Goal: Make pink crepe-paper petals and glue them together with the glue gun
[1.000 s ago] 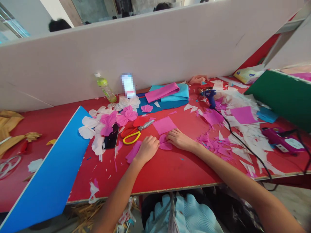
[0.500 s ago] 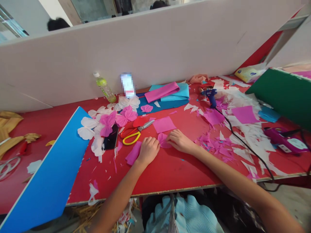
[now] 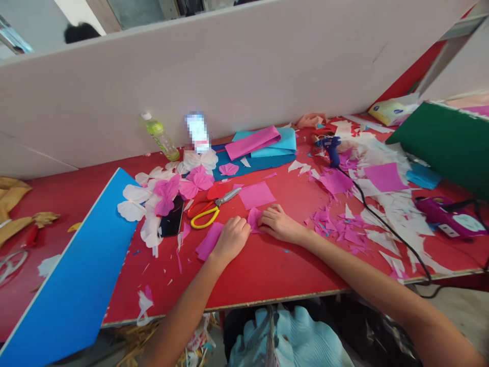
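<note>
A: Where's the pink piece [image 3: 253, 221]?
B: Frame center, between the hands, both on it.
A: Hand states?
B: Left hand [image 3: 234, 235]: fingers curled narrow, holding its left edge. Right hand [image 3: 278, 223]: fingers bent, pinching its right edge.
A: What's around?
B: Square [image 3: 257, 195] flat on the table [image 3: 271, 275], just above the piece in frame. Sheet [image 3: 208, 242] at lower left of center, partly hidden by the left hand. Scissors [image 3: 218, 203] left of center, tips toward upper right. Glue gun [image 3: 330, 148] upper right.
</note>
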### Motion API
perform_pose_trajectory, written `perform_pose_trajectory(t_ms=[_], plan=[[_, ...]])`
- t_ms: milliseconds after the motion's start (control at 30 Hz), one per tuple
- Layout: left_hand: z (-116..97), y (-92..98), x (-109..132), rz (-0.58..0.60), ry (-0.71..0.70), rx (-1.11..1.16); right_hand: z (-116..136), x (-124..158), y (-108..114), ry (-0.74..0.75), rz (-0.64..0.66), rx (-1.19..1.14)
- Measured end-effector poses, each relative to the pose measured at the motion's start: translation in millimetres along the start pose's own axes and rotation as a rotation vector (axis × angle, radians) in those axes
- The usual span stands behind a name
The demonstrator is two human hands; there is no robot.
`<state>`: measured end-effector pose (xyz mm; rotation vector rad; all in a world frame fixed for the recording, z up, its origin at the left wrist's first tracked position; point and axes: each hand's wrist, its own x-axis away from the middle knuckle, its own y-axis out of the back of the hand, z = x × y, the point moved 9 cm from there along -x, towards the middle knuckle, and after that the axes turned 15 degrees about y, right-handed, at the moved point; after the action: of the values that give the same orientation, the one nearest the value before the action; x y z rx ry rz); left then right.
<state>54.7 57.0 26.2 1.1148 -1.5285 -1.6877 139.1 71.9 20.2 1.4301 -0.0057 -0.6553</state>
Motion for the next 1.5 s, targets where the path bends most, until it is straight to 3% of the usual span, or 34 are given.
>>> perform_pose_trajectory(t_ms=[1500], plan=[[5.9, -0.3, -4.0, -0.029, -0.003, -0.017, -6.0, 7.8, 5.1, 0.066, -0.013, 0.123]])
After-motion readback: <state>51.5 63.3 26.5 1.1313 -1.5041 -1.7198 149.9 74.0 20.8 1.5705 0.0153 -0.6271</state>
